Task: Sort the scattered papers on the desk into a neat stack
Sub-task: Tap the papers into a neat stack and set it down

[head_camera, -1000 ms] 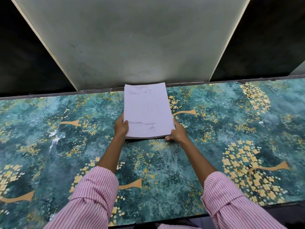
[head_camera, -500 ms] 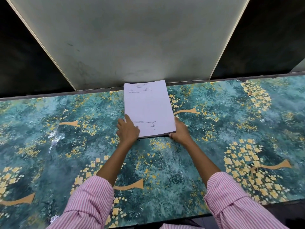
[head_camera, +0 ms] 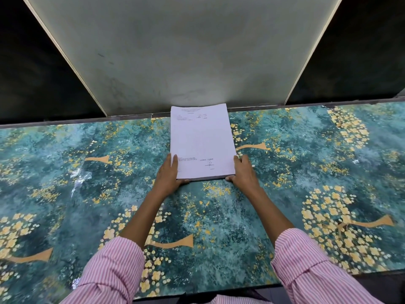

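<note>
A neat stack of white papers [head_camera: 201,139] lies flat on the desk [head_camera: 65,172], its far edge at the desk's back edge. The top sheet has small printed text at top and bottom and a signature. My left hand [head_camera: 168,175] presses against the stack's near left corner, fingers along the left edge and thumb on the near edge. My right hand [head_camera: 242,172] mirrors it at the near right corner. Both hands hold the stack between them.
The desk is covered with a teal cloth printed with yellow blossoms and tan shapes. A pale panel [head_camera: 175,51] rises behind the desk, with dark openings on both sides. Pink striped sleeves cover my forearms near the front edge.
The stack has been lowered flat onto the desk. My left hand moved from on top of the near left corner to the stack's side edge; both hands now square the corners.
</note>
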